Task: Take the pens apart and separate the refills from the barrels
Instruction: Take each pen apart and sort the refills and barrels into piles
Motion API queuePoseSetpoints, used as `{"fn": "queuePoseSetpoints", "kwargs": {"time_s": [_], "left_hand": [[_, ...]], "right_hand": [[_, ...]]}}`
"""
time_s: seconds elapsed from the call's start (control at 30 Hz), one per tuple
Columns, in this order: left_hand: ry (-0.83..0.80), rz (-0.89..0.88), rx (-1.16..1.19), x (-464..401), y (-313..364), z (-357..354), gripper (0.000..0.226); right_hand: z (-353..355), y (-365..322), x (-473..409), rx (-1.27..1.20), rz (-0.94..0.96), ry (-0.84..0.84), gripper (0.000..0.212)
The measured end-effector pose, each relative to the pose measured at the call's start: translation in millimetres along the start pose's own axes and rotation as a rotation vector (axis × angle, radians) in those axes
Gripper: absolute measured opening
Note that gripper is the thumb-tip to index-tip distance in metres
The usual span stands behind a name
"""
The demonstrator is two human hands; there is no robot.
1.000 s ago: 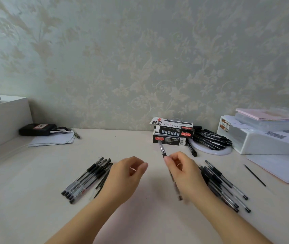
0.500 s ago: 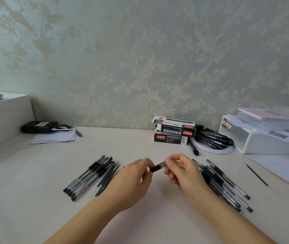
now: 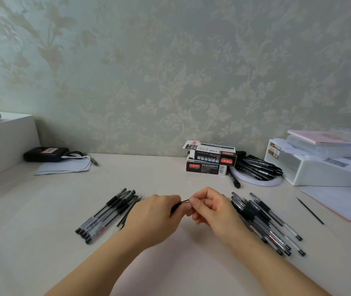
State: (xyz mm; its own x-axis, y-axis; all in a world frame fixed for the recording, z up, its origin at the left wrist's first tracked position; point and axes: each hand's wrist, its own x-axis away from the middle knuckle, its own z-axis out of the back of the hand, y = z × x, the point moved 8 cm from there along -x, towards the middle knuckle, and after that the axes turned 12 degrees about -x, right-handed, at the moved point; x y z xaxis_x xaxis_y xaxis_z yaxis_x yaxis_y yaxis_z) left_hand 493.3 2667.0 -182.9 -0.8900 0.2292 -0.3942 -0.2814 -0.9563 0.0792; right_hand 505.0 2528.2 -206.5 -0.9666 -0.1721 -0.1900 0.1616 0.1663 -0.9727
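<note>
Now black pen (image 3: 179,205), mostly hidden.

Pale desk (image 3: 170,263), 2 pen heaps (image 3: 108,214) (image 3: 266,221), stacked boxes (image 3: 210,160), papers (image 3: 63,167)

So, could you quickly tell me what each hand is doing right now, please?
Left hand: fingers curled round the dark end of the pen, holding it.
Right hand: fingertips pinching the same pen's other end.
</note>
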Motion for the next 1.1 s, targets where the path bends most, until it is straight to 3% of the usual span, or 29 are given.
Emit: {"fn": "queuePoseSetpoints", "kwargs": {"time_s": [0.2, 0.37, 0.5, 0.6, 0.67, 0.83, 1.1], "left_hand": [[0.026, 0.104, -0.082, -4, -10, -2, 0.069], [0.076, 0.120, -0.089, -3, -10, 5, 0.077], [0.068, 0.161, 0.015, 0, -17, 4, 0.050], [0.083, 0.139, 0.126, 0, -19, 3, 0.026], [0.078, 0.093, 0.141, 1, -16, 2, 0.018], [0.026, 0.006, 0.112, 2, -10, -3, 0.015], [0.010, -0.026, 0.122, 1, -5, -2, 0.013]], "right_hand": [[4, -6, 0, -0.050, 0.046, 0.030, 0.011], [9, -9, 0, -0.044, 0.125, 0.092, 0.008], [26, -11, -2, 0.220, 0.191, 0.188, 0.006], [25, -12, -3, 0.533, 0.241, 0.156, 0.008], [21, -7, -3, 0.607, 0.224, 0.110, 0.008], [16, 2, -2, 0.690, 0.167, 0.058, 0.007], [13, -3, -2, 0.735, 0.242, 0.038, 0.015]]}}
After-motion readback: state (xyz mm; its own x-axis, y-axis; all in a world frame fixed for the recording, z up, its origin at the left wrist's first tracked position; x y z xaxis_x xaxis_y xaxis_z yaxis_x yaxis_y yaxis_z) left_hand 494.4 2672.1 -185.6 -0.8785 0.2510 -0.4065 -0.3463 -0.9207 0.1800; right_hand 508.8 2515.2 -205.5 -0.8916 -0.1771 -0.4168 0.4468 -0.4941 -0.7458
